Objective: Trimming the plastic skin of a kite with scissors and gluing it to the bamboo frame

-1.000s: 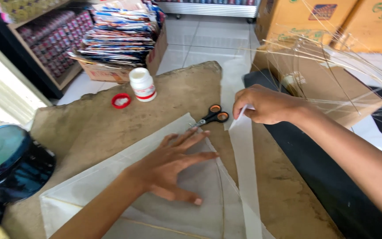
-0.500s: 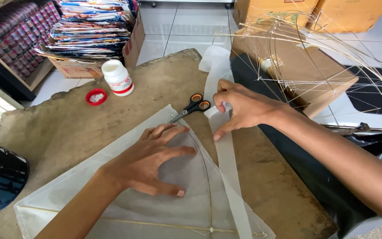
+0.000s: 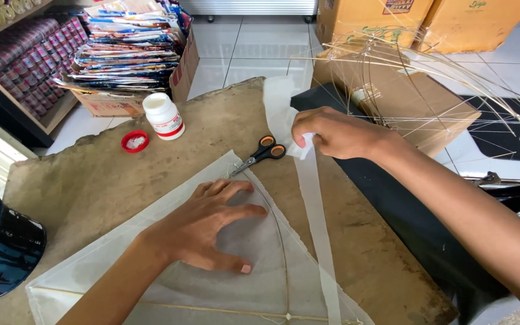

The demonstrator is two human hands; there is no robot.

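1. Tiled floor, cardboard boxes (image 3: 365, 15) and a stack of magazines (image 3: 130, 51) ring a worn brown board (image 3: 91, 186)
2. Left hand (image 3: 209, 225) lies flat, fingers spread, pressing the translucent paper sheet (image 3: 170, 289) near the board's front edge — gripping nothing
3. Right hand (image 3: 332, 132) pinches a long white paper strip (image 3: 317, 222) just beside orange-handled scissors (image 3: 260, 154)
4. White bottle (image 3: 164, 116) and red cap (image 3: 135, 141) stand toward the far-left corner

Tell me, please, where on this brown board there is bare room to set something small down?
The board is bare left of the white sheet, below the red cap and white bottle. Another bare patch lies right of the paper strip, toward the board's lower right. It is crowded around the scissors, right hand and left hand.
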